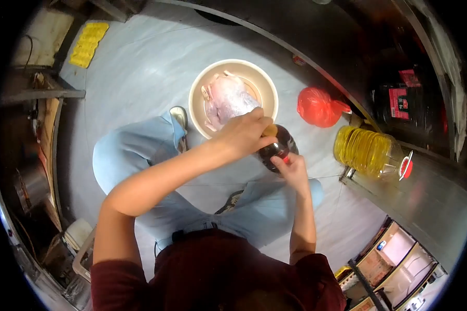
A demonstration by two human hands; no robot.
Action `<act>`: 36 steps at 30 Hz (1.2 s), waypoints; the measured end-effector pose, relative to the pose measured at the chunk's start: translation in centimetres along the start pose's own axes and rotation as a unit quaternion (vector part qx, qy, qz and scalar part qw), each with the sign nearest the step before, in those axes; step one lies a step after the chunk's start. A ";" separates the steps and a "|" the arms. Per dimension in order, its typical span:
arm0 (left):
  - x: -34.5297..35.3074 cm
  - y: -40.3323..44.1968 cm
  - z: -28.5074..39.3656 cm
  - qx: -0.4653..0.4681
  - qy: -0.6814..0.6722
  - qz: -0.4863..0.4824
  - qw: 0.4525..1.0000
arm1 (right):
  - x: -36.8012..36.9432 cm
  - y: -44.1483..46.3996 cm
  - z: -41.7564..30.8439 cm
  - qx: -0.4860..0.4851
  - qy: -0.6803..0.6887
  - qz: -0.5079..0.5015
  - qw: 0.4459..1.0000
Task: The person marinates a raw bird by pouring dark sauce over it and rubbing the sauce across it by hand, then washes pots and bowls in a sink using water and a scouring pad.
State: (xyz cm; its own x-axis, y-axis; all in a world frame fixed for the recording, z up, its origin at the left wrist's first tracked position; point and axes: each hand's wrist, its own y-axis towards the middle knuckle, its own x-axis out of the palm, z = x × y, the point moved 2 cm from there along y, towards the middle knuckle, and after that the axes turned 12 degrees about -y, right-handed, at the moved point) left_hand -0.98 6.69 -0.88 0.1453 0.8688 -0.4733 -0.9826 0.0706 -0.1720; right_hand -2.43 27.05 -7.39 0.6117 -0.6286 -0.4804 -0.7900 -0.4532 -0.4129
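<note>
A whole plucked chicken (228,97) lies in a cream-coloured basin (194,103) on the floor. Just beyond the basin's near right rim is a dark bottle (287,139) with a red label, its contents looking dark brown. My left hand (245,133) is closed around its yellowish cap (269,130), the fingertips overlapping the basin's edge in view. Lower down, my right hand (294,170) grips the bottle by its side, thumb by the red label. Part of the cap is hidden by my left fingers.
A knotted red plastic bag (319,107) and a large jug of yellow oil (366,150) stand to the right. Dark containers (402,103) sit on a shelf behind them. A yellow tray-like piece (89,44) lies far left. My bent knees flank the space below the basin.
</note>
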 end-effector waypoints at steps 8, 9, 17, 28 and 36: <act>1.2 -1.0 1.9 0.001 -0.028 0.042 0.999 | 0.6 -2.3 -0.5 0.013 0.042 0.032 0.999; 1.0 -0.8 2.3 -0.038 -0.033 0.000 0.999 | 0.7 -2.4 0.1 0.003 0.022 0.026 0.999; 0.3 2.6 3.9 0.082 -0.267 0.089 0.956 | -3.8 -0.4 -1.2 0.071 0.218 0.065 0.971; -0.2 -2.5 -28.4 -0.381 -0.071 0.410 0.826 | -20.9 16.7 -5.8 -0.161 0.377 0.306 0.859; 1.7 2.2 -25.0 -0.198 -0.234 0.322 0.896 | -23.6 22.7 -2.3 -0.149 0.225 0.433 0.860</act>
State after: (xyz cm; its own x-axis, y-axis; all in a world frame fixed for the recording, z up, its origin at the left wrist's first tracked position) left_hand -0.03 -3.94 -23.65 -0.5924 0.7839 -0.1860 -0.7139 -0.6178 -0.3297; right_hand -34.95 30.17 -3.67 -0.2369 -0.9626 -0.1316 -0.9578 0.2088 0.1976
